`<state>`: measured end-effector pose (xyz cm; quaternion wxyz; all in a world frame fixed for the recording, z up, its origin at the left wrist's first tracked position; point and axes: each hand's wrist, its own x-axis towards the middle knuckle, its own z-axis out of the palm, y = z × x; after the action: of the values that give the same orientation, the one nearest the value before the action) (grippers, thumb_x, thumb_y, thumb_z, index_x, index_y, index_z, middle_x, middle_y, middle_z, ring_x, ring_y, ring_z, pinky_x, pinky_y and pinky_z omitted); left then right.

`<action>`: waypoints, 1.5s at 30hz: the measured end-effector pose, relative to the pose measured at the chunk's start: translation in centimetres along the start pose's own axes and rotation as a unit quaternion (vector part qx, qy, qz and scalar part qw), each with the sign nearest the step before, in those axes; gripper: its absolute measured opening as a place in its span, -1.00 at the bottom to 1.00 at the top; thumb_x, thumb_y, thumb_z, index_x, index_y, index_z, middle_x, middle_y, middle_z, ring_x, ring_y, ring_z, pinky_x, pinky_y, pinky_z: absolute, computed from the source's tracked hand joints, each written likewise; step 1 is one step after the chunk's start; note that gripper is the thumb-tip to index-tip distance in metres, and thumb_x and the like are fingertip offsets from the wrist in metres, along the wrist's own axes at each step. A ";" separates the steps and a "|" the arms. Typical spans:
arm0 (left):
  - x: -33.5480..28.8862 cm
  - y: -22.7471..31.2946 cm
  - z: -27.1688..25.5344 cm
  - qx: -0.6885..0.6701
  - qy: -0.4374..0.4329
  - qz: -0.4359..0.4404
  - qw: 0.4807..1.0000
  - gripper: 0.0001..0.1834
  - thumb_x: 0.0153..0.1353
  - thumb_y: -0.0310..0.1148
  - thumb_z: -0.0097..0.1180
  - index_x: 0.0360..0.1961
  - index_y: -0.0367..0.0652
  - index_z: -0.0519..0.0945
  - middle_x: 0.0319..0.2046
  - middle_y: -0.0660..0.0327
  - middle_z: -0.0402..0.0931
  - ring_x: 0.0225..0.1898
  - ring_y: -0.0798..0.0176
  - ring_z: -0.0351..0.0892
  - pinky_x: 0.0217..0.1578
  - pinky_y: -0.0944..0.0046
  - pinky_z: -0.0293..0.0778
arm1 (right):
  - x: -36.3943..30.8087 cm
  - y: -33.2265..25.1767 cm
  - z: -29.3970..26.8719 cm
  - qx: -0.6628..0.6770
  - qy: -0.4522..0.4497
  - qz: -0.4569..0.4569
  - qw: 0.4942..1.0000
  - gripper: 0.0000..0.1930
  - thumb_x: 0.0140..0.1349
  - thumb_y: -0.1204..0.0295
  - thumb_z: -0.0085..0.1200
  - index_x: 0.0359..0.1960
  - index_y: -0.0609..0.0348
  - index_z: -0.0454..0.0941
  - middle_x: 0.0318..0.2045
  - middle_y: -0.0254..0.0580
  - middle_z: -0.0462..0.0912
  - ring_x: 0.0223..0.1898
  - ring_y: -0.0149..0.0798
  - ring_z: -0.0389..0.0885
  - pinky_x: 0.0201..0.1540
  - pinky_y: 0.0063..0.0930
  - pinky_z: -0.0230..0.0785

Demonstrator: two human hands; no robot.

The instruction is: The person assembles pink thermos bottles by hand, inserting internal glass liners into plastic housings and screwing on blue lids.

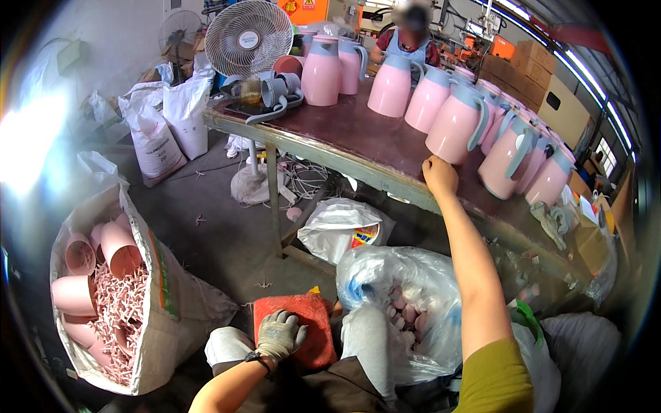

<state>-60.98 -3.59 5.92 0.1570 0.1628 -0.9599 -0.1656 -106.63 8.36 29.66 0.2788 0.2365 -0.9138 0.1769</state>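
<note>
My left hand [279,336], in a grey work glove, lies flat on a folded red cloth [303,313] over my lap. Its fingers are stretched out. At the near table edge, my bare right hand [441,176] is closed, with its fingers curled just below the base of a pink jug [451,127] with a grey top and handle. Whether anything is inside those fingers is hidden. More jugs of this kind stand close by, among them a pink jug [508,165] to the right of my hand and another pink jug [390,89] farther left.
On the dark table [330,138], loose grey parts [275,89] lie at the left end. A white sack [182,323] with pink cylinders and scraps stands left. A clear plastic bag [427,275] of small pieces sits by my knee. Behind are a fan [249,40] and another person [411,41].
</note>
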 end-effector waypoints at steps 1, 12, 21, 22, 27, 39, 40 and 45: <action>0.0 0.1 -0.1 0.002 -0.002 -0.003 1.000 -0.68 0.09 -0.10 0.15 -0.28 -0.12 0.58 -0.20 0.10 0.54 -0.05 -0.02 0.48 -0.01 0.01 0.37 | -0.1 0.1 0.1 0.004 0.005 -0.004 1.000 -0.70 0.24 0.20 -0.07 -0.32 0.10 0.65 -0.36 -0.01 0.69 -0.29 0.04 0.67 -0.20 -0.06 0.50; 0.0 -0.2 -0.2 0.016 -0.013 -0.006 1.000 -0.68 0.10 -0.09 0.14 -0.27 -0.11 0.59 -0.19 0.11 0.54 -0.03 0.00 0.48 0.00 0.01 0.37 | -0.1 0.0 0.5 0.028 0.010 0.008 1.000 -0.71 0.24 0.19 -0.07 -0.32 0.09 0.64 -0.33 -0.02 0.68 -0.28 0.06 0.66 -0.20 -0.05 0.49; 0.1 0.0 -0.1 0.009 -0.010 0.000 1.000 -0.69 0.10 -0.09 0.15 -0.27 -0.10 0.59 -0.21 0.10 0.55 -0.06 -0.01 0.49 -0.02 0.01 0.38 | 0.3 0.2 0.1 0.039 -0.013 0.006 0.999 -0.70 0.25 0.19 -0.05 -0.30 0.11 0.64 -0.34 -0.01 0.68 -0.29 0.06 0.65 -0.22 -0.08 0.47; 0.1 0.1 0.0 0.005 -0.008 0.002 1.000 -0.69 0.10 -0.10 0.15 -0.27 -0.10 0.59 -0.21 0.10 0.55 -0.06 -0.01 0.49 -0.02 0.01 0.38 | 0.3 0.5 0.2 0.023 0.008 -0.005 1.000 -0.69 0.26 0.17 -0.05 -0.31 0.12 0.64 -0.35 0.01 0.68 -0.29 0.05 0.65 -0.22 -0.08 0.47; -0.1 0.0 -0.1 0.001 -0.025 -0.010 1.000 -0.67 0.09 -0.08 0.16 -0.28 -0.11 0.59 -0.16 0.07 0.53 -0.04 -0.04 0.49 -0.01 0.01 0.38 | -0.3 0.1 0.3 0.025 0.026 -0.015 0.999 -0.67 0.29 0.15 -0.09 -0.32 0.11 0.62 -0.37 -0.01 0.68 -0.31 0.07 0.66 -0.23 -0.05 0.48; 0.2 0.0 0.1 0.046 -0.011 0.006 0.999 -0.61 0.10 -0.08 0.12 -0.13 -0.08 0.61 -0.01 0.11 0.51 0.09 -0.01 0.42 0.09 -0.01 0.30 | -0.3 -0.3 -0.3 0.071 0.031 -0.005 0.997 -0.69 0.29 0.14 -0.06 -0.23 0.07 0.61 -0.34 0.00 0.68 -0.27 0.07 0.65 -0.20 -0.08 0.47; 0.3 0.2 -0.1 0.036 -0.010 0.006 0.999 -0.61 0.10 -0.08 0.11 -0.13 -0.07 0.61 -0.02 0.11 0.52 0.08 -0.02 0.42 0.09 -0.01 0.30 | -0.2 -0.1 -0.2 0.074 0.030 -0.005 0.997 -0.69 0.29 0.14 -0.04 -0.22 0.06 0.61 -0.34 0.01 0.68 -0.27 0.08 0.65 -0.20 -0.08 0.47; 0.1 0.5 -0.6 0.030 -0.010 0.007 0.999 -0.64 0.11 -0.10 0.12 -0.15 -0.07 0.60 -0.03 0.12 0.52 0.07 -0.02 0.43 0.07 -0.02 0.31 | -0.4 0.3 0.0 0.068 0.033 -0.021 0.997 -0.70 0.29 0.14 -0.04 -0.22 0.07 0.61 -0.33 0.00 0.68 -0.27 0.07 0.65 -0.20 -0.09 0.47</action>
<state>-61.02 -3.35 6.64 0.1433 0.1592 -0.9670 -0.1378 -106.48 8.69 29.34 0.2957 0.2684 -0.8847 0.2403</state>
